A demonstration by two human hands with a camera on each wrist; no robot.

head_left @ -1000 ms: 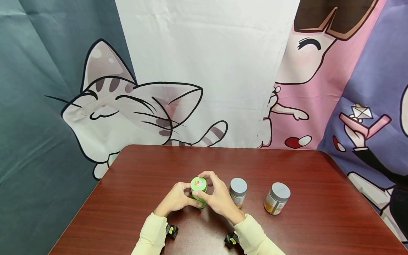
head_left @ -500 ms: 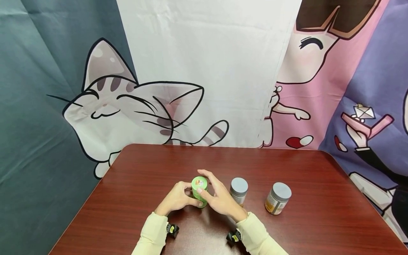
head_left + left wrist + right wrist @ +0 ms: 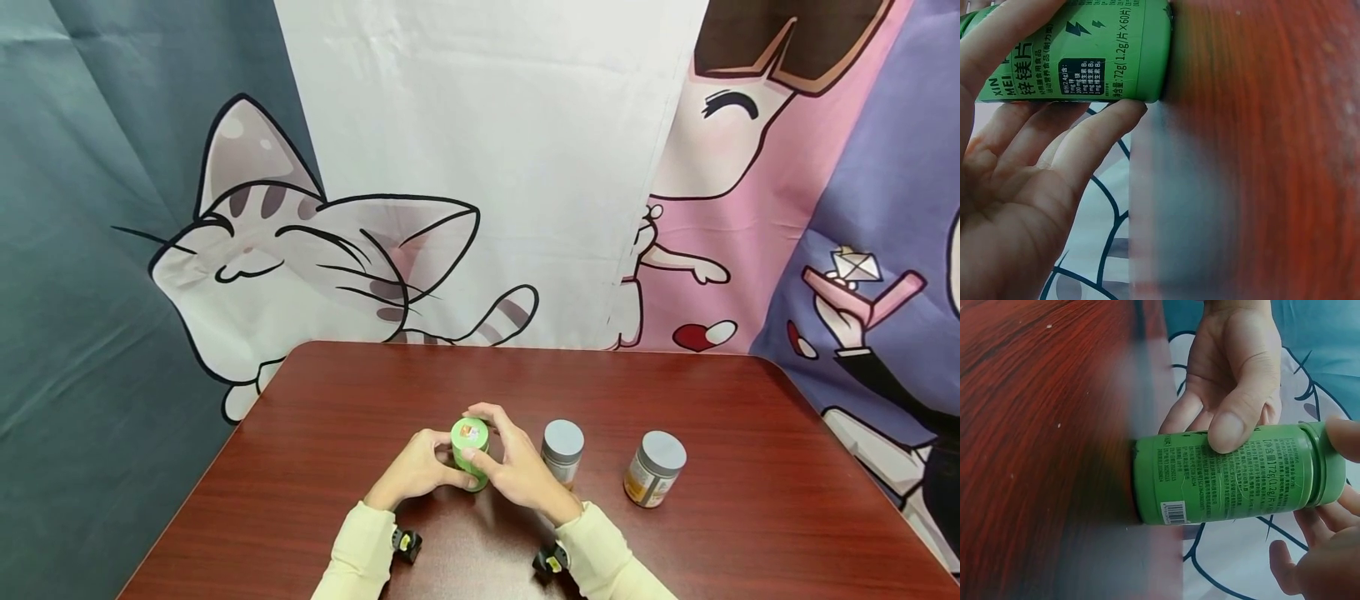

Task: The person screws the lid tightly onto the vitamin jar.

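Observation:
A green bottle (image 3: 471, 467) with a green lid (image 3: 469, 432) stands upright on the table in the head view. My left hand (image 3: 418, 468) grips its body low down, thumb on the near side and fingers behind. In the right wrist view the left thumb (image 3: 1229, 428) presses on the printed label. My right hand (image 3: 521, 467) holds the lid between thumb and fingers. A narrow groove shows between lid (image 3: 1330, 464) and body in the right wrist view. The left wrist view shows the bottle's base (image 3: 1155, 50) at the dark red tabletop.
Just right of my right hand stands a grey-lidded jar (image 3: 562, 446), partly hidden by the wrist. A second grey-lidded jar (image 3: 655, 468) stands farther right. Behind the dark red table (image 3: 360, 392) hangs a cartoon-printed cloth (image 3: 480, 125).
Half a second ago my right fingers were spread away from the lid; now they close round it again. My left hand keeps its grip and the bottle stays in place.

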